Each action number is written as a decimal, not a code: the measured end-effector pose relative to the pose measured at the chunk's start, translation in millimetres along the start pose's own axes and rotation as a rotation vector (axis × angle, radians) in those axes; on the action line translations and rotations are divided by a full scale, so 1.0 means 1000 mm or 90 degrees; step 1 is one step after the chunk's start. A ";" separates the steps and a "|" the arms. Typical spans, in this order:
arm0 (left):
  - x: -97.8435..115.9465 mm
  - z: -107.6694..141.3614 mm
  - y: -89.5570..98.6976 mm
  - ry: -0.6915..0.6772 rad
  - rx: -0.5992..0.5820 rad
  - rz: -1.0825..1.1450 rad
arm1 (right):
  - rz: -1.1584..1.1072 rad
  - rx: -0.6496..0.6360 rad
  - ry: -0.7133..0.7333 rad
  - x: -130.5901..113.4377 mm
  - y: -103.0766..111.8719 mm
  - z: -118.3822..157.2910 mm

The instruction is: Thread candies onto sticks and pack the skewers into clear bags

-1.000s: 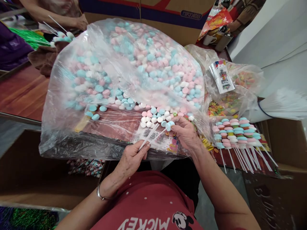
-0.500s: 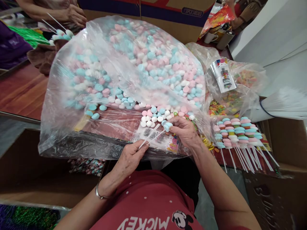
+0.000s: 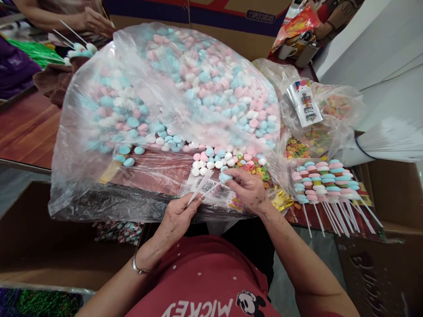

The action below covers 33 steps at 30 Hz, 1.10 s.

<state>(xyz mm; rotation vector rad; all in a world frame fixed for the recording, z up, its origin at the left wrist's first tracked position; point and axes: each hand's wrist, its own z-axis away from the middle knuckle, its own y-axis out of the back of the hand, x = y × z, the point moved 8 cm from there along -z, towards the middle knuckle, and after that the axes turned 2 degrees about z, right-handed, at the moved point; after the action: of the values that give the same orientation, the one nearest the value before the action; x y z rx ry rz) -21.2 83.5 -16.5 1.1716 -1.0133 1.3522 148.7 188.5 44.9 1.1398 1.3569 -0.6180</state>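
Observation:
My left hand (image 3: 180,216) pinches several white sticks (image 3: 201,187), which point up and to the right. A light blue marshmallow-like candy (image 3: 224,177) is between the fingertips of my right hand (image 3: 248,187), at the upper end of one stick; whether the stick has pierced it I cannot tell. Just beyond my hands lies a small group of loose pink, blue and white candies (image 3: 210,164). Colourful ring candies (image 3: 261,171) lie beside my right hand, and a printed wrapper (image 3: 235,202) is under my hands.
A big clear plastic bag (image 3: 82,176) of candies spreads over the table (image 3: 23,132). Right of it lie finished candy skewers (image 3: 325,180), a stack of printed wrappers (image 3: 306,105) and a bundle of white sticks (image 3: 390,141). An open cardboard box (image 3: 39,246) stands lower left. Another person's hand (image 3: 95,22) is at upper left.
My right hand has moved slightly left and down with the blue candy, uncovering more ring candies. My left hand still grips the sticks. The whole view has shifted a little.

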 end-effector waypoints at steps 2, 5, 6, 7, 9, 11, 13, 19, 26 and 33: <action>-0.009 0.000 -0.001 0.010 0.009 0.036 | -0.110 0.039 -0.041 0.004 0.001 0.000; -0.016 0.001 -0.003 0.029 0.019 0.071 | -0.261 0.125 -0.091 0.012 0.003 -0.001; -0.016 0.001 -0.004 0.034 0.019 0.078 | -0.277 0.145 -0.100 0.014 0.003 -0.001; -0.016 0.001 -0.004 0.038 0.018 0.083 | -0.278 0.152 -0.105 0.015 0.003 -0.001; -0.017 0.001 -0.005 0.046 0.017 0.088 | -0.258 0.135 -0.110 0.016 0.002 -0.002; -0.017 0.001 -0.005 0.053 0.020 0.091 | -0.233 0.103 -0.109 0.016 0.000 -0.001; -0.018 0.002 -0.005 0.059 0.023 0.090 | -0.205 0.077 -0.101 0.015 -0.002 0.000; -0.008 0.002 -0.002 0.039 0.020 0.027 | -0.019 0.069 0.002 0.006 0.003 0.004; 0.005 0.005 -0.001 0.036 0.020 -0.015 | 0.128 0.040 0.079 -0.008 -0.002 0.005; -0.003 0.009 0.001 0.057 0.040 0.040 | 0.181 -0.011 0.146 -0.016 -0.012 0.009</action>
<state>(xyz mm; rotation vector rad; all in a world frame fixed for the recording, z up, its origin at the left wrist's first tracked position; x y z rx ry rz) -21.4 74.1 -17.8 1.1220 -0.9568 1.4827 138.7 172.1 55.9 1.3910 1.3550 -0.2753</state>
